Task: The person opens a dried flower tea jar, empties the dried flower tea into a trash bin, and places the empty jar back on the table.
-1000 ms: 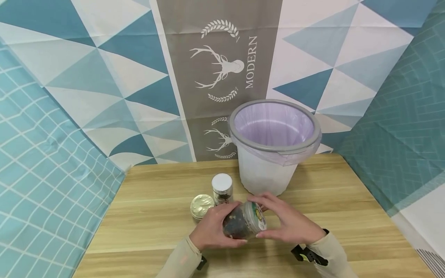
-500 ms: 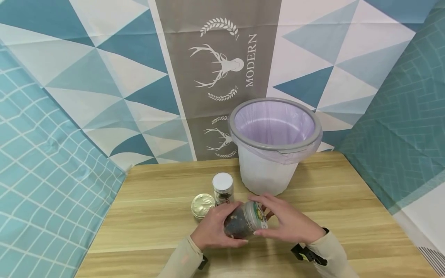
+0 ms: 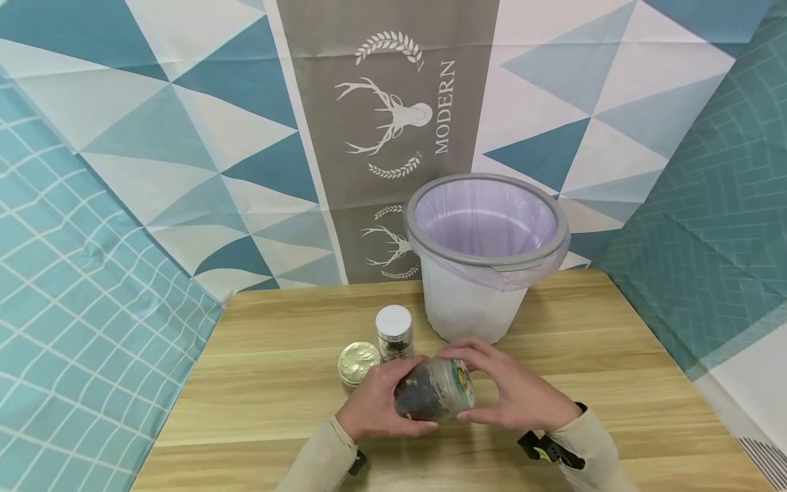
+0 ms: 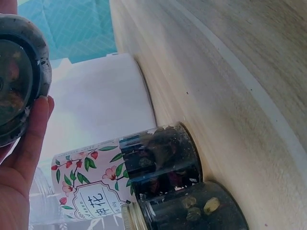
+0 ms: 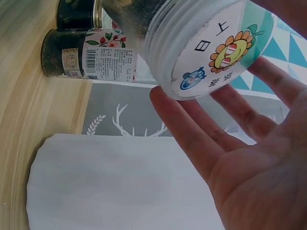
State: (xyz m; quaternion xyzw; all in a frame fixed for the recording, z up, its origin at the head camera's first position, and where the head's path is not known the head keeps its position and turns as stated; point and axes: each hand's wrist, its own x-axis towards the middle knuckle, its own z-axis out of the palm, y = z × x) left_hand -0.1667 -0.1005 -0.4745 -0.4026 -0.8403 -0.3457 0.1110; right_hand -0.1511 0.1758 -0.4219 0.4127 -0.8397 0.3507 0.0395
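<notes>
A clear jar (image 3: 418, 393) with dark dried contents lies tilted on its side above the table. My left hand (image 3: 378, 403) grips its body; the jar's base (image 4: 14, 79) shows in the left wrist view. The fingers and thumb of my right hand (image 3: 516, 389) are around the rim of its lid (image 5: 230, 52), which carries a cartoon sunflower. The lid is on the jar. Just beyond the left hand stand a jar with a white lid (image 3: 393, 321) and floral label (image 4: 93, 179), and a shorter gold-lidded jar (image 3: 359, 362).
A white bin (image 3: 470, 311) with a grey rim and purple liner stands at the back right of the wooden table (image 3: 277, 403). Patterned cloth (image 3: 246, 137) hangs behind and on both sides.
The lid's printed face has turned relative to the jar. My right hand's fingers have shifted around the rim, with slightly more space between thumb and fingers. The left hand stays nearly still.
</notes>
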